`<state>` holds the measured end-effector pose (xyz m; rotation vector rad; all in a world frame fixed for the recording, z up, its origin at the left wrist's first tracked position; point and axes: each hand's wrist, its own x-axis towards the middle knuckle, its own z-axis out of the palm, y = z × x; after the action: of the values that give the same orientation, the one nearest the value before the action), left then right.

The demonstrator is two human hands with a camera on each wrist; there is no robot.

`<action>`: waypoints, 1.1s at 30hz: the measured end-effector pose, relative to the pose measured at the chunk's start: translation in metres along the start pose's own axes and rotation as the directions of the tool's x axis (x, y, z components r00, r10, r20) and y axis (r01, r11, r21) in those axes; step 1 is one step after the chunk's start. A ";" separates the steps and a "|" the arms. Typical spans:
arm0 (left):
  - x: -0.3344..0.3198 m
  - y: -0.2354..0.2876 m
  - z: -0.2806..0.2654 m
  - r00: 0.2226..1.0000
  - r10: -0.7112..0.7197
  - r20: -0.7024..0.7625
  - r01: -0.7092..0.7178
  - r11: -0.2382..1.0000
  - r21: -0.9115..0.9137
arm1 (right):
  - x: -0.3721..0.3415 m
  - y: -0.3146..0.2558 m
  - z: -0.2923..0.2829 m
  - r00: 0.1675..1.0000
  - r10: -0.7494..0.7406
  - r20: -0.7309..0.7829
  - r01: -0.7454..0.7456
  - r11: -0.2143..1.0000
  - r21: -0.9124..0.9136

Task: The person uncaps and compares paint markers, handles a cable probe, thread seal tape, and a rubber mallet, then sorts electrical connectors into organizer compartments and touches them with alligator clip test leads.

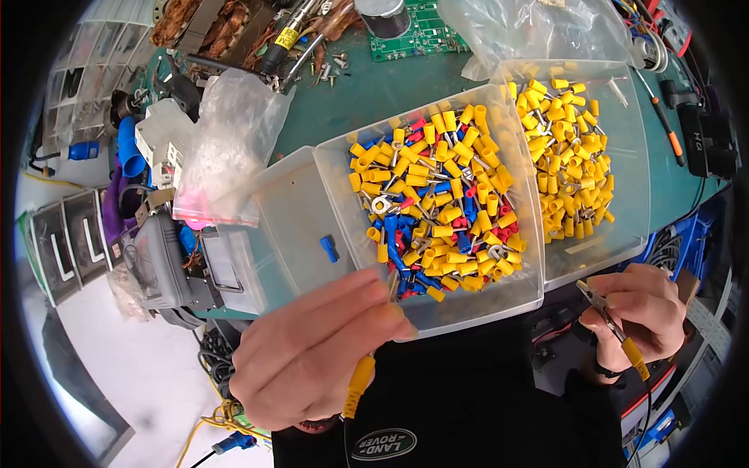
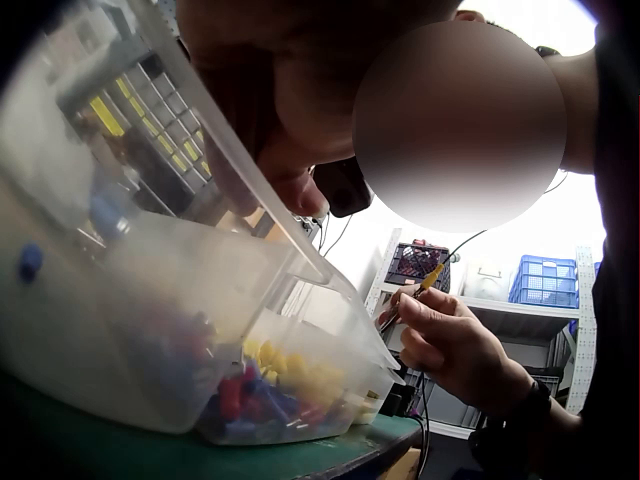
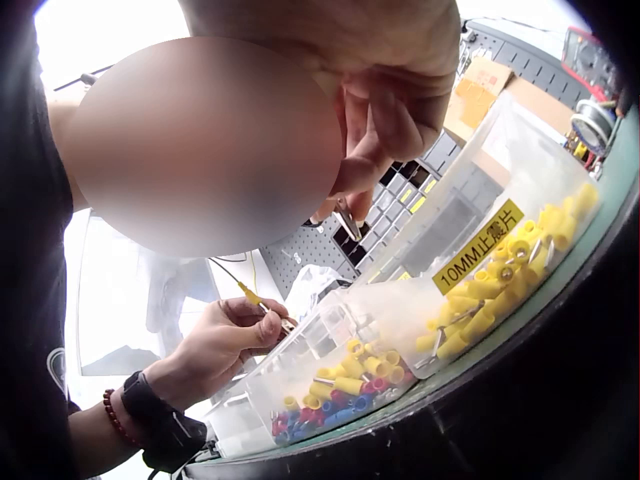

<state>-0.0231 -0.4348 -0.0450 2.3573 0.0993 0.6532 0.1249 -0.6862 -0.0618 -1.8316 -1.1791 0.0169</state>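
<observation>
In the head view the left hand (image 1: 312,351) pinches a metal clip with a yellow sleeve (image 1: 358,386) and a thin black wire, over the front edge of the middle bin (image 1: 460,318). At the right, the right hand (image 1: 644,316) grips a second metal clip (image 1: 597,300) with a yellow sleeve (image 1: 635,359); its jaws point up and left. Mixed yellow, blue and red terminals (image 1: 437,195) fill the middle bin. Yellow terminals (image 1: 573,168) lie in the right bin. One blue terminal (image 1: 329,249) lies in the left bin (image 1: 285,203).
A plastic bag (image 1: 234,140) lies left of the bins, beside a grey device (image 1: 160,261). Behind are a green circuit board (image 1: 417,31), a clear bag (image 1: 538,31), tools and loose screws. An orange-handled screwdriver (image 1: 663,117) lies at the right.
</observation>
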 end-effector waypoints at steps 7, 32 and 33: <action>0.021 -0.002 -0.010 0.963 -0.093 0.254 0.031 0.971 0.239 | -0.003 0.013 0.000 0.998 0.064 -0.004 -0.063 0.997 0.046; 0.036 0.007 0.037 0.933 -0.361 0.007 0.308 0.805 0.507 | -0.017 0.039 0.001 0.998 -0.051 0.025 0.041 0.950 0.310; 0.037 0.009 0.037 0.932 -0.362 0.010 0.307 0.806 0.506 | -0.017 0.038 0.000 0.999 -0.048 0.026 0.038 0.950 0.309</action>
<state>0.0261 -0.4548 -0.0477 2.7592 0.7015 0.3487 0.1429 -0.7033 -0.0959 -1.5351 -1.1672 0.1976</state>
